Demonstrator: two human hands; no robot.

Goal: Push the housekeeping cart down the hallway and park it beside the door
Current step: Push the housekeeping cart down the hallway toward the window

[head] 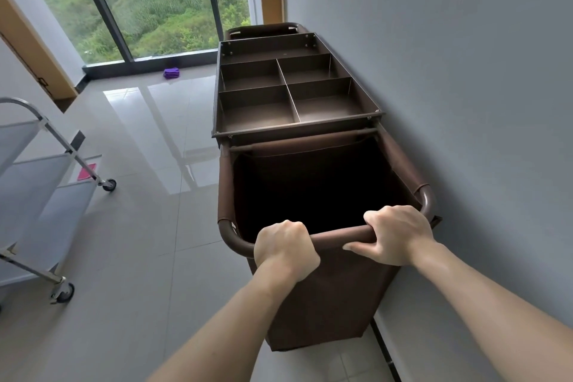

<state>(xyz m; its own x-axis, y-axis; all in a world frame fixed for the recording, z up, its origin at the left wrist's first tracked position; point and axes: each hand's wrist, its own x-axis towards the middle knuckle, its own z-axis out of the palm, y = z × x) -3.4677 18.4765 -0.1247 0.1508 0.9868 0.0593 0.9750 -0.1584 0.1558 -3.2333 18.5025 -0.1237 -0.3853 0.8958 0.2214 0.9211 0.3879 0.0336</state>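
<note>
Both hands are on the brown metal-framed housekeeping cart (297, 96), wrapped around its fabric-covered tubular handle bar (338, 237) at the near end. The left hand (283, 250) has its fingers curled right over the bar in a full fist grip. The right hand (395, 236) grips it too, fingers over the top and the thumb stretched along the near side of the bar.

The cart sits tight along the grey wall (465, 102) on the right, pointing toward the big floor-to-ceiling window (148, 0) at the hallway's end. Its dark brown fabric laundry bag (328, 298) hangs open just beyond the hands, and past that is a brown top tray split into compartments (257, 108).

Off to the left there's a silver metal trolley with grey shelves and castor wheels (37, 189), well apart from the cart. A small purple cloth (171, 73) lies on the glossy grey tiled floor (139, 226) near the window.
</note>
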